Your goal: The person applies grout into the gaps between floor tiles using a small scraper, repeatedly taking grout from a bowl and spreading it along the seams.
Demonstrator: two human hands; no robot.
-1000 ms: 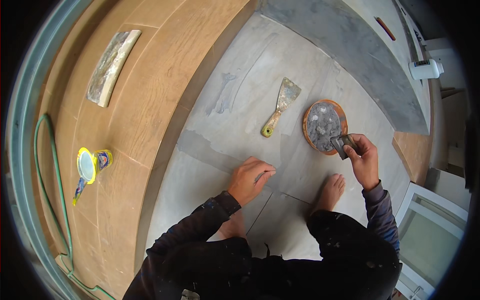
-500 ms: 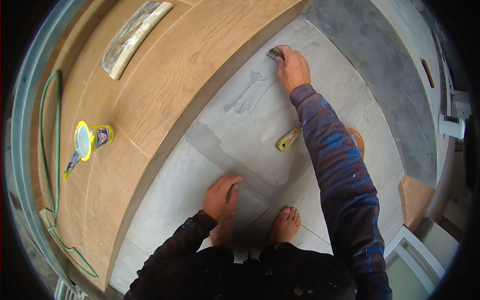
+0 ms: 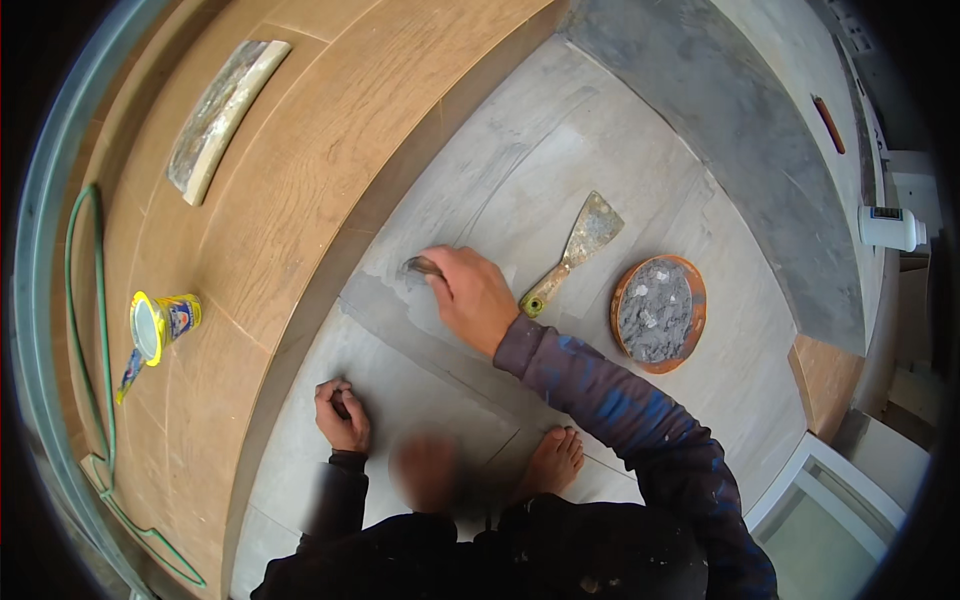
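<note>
My right hand (image 3: pixel 468 295) grips a small metal scraper (image 3: pixel 418 266), pressed to the grey tiled floor over a patch of smeared grey compound. My left hand (image 3: pixel 342 415) is curled low on the floor, left of my bare feet; whatever dark thing it holds is unclear. A putty knife (image 3: pixel 593 226) with a stained yellowish handle lies beyond my right hand. To its right is an orange dish (image 3: pixel 655 310) of lumpy grey compound.
A wood-look step (image 3: pixel 253 262) runs along the left, holding a stained bar (image 3: pixel 222 115), a yellow-rimmed tub (image 3: pixel 150 325) and a green hose (image 3: pixel 107 440). On the right are a grey wall (image 3: pixel 700 120), a white bottle (image 3: pixel 887 228) and a white framed glass panel (image 3: pixel 830 510).
My right hand has left the dish, reached to the far tiles, then come back toward me and leftward with the scraper. My left hand has moved down and left.
</note>
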